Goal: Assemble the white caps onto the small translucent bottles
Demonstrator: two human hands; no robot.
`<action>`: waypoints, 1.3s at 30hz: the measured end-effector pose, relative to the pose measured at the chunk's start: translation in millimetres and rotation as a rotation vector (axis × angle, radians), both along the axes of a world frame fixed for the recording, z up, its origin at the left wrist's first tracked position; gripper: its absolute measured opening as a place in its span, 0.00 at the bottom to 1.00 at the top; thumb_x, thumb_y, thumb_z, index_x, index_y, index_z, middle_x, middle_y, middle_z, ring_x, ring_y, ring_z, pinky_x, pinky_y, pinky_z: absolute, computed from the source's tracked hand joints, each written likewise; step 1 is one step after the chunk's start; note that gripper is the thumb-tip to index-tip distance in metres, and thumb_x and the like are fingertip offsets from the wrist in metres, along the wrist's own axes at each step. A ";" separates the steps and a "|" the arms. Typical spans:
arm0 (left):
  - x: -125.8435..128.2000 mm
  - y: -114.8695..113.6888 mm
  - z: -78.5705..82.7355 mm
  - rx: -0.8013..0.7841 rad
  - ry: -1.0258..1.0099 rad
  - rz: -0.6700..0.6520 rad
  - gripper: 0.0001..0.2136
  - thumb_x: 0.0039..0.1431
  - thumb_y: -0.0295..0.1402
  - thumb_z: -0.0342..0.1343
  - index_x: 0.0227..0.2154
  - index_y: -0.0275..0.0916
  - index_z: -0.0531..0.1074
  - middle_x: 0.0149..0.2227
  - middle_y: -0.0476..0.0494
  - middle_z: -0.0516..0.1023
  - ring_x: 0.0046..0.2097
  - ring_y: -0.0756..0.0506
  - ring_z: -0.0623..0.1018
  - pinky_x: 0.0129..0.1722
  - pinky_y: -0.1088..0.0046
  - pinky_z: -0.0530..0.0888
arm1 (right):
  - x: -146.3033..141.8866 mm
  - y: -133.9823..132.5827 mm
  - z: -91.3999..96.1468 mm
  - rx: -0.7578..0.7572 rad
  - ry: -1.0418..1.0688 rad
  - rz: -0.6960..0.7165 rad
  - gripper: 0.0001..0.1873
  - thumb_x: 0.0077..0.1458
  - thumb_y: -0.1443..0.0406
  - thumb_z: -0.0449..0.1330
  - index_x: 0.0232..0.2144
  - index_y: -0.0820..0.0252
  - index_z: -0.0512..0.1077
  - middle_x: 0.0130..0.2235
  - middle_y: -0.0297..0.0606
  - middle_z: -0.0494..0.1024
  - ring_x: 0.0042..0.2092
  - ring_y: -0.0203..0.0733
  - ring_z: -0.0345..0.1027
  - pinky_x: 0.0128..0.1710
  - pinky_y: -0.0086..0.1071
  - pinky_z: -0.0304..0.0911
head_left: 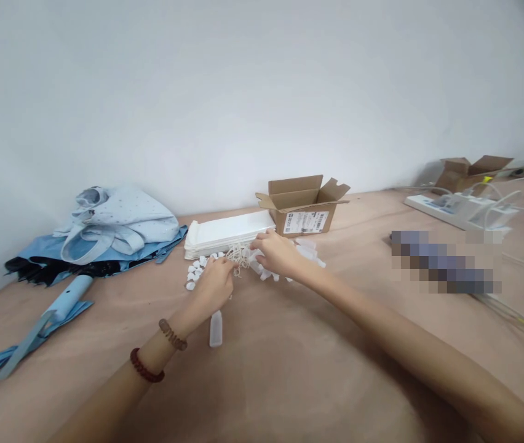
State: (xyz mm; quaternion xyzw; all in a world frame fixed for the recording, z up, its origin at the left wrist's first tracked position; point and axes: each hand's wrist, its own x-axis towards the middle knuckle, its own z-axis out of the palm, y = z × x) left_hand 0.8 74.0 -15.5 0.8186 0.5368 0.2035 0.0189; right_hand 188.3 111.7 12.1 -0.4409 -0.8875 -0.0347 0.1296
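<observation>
My left hand (214,284) is closed in a pinch at the near left edge of a tangle of cream string (240,257); a short end of string shows below it. Across the tangle, the bent fingers of my right hand (277,251) point down at the string's right edge. What lies between its fingertips is too small to make out. White caps (196,271) lie in a group beside my left hand. Several translucent small bottles (307,248) lie under and beyond my right hand. One single bottle (216,330) lies closer to me, below my left hand.
Behind the string lie a stack of flat white packs (229,231) and an open cardboard box (305,212). A blue umbrella (71,298) and a pale cloth bag (121,218) lie left. At right are a power strip (462,209), cables and another box (469,172).
</observation>
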 end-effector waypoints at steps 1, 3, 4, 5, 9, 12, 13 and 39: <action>0.2 1.4 -0.1 -0.003 -0.002 0.007 0.19 0.53 0.21 0.42 0.39 0.37 0.77 0.40 0.39 0.79 0.43 0.39 0.74 0.46 0.60 0.70 | 0.5 0.8 -1.6 0.001 -0.022 0.013 0.14 0.55 0.72 0.54 0.43 0.63 0.73 0.43 0.46 0.75 0.48 0.50 0.61 0.39 0.35 0.61; -0.8 2.6 2.0 -0.009 -0.009 0.014 0.19 0.52 0.21 0.42 0.38 0.36 0.77 0.39 0.40 0.80 0.43 0.40 0.75 0.46 0.61 0.71 | 0.7 2.9 -3.9 0.002 -0.058 0.038 0.14 0.54 0.73 0.54 0.43 0.64 0.73 0.42 0.46 0.76 0.47 0.50 0.61 0.39 0.35 0.61; -1.9 2.5 4.0 -0.008 -0.029 0.016 0.19 0.52 0.21 0.42 0.38 0.36 0.77 0.40 0.40 0.80 0.44 0.40 0.75 0.46 0.61 0.71 | 0.8 3.6 -4.6 0.004 -0.069 0.047 0.14 0.54 0.73 0.54 0.42 0.64 0.73 0.42 0.46 0.76 0.47 0.50 0.62 0.39 0.35 0.61; -3.2 1.9 6.5 -0.008 -0.064 0.020 0.19 0.52 0.21 0.41 0.38 0.36 0.77 0.40 0.40 0.80 0.44 0.41 0.75 0.47 0.61 0.71 | 0.9 3.9 -5.2 0.007 -0.074 0.049 0.13 0.54 0.73 0.55 0.42 0.65 0.73 0.41 0.46 0.77 0.46 0.50 0.62 0.39 0.35 0.61; -8.0 -6.7 19.1 -0.047 -0.300 0.058 0.18 0.54 0.24 0.42 0.37 0.36 0.77 0.36 0.43 0.81 0.41 0.43 0.78 0.42 0.64 0.74 | 1.2 -0.1 -6.7 0.031 -0.068 0.040 0.12 0.53 0.76 0.53 0.39 0.67 0.73 0.39 0.46 0.78 0.45 0.49 0.64 0.40 0.34 0.59; -8.9 -18.0 25.4 -0.087 -0.451 0.115 0.14 0.55 0.29 0.46 0.36 0.37 0.77 0.32 0.45 0.81 0.38 0.43 0.78 0.37 0.67 0.75 | 0.8 -2.4 -5.6 0.069 -0.051 0.047 0.12 0.55 0.77 0.51 0.37 0.68 0.73 0.38 0.46 0.77 0.47 0.49 0.63 0.42 0.36 0.58; -8.7 -22.2 25.8 -0.094 -0.500 0.129 0.13 0.55 0.30 0.47 0.36 0.37 0.77 0.33 0.45 0.81 0.38 0.43 0.78 0.38 0.67 0.75 | 0.7 -2.6 -4.5 0.079 -0.046 0.051 0.12 0.55 0.77 0.51 0.36 0.67 0.73 0.38 0.46 0.77 0.47 0.50 0.63 0.42 0.37 0.58; 8.1 -75.2 -3.5 -0.470 -1.129 -0.035 0.08 0.50 0.34 0.63 0.33 0.39 0.74 0.35 0.49 0.78 0.41 0.48 0.77 0.43 0.73 0.74 | 9.0 -107.5 -62.6 -0.332 0.727 0.230 0.21 0.58 0.69 0.54 0.53 0.55 0.57 0.47 0.42 0.74 0.48 0.42 0.70 0.45 0.37 0.67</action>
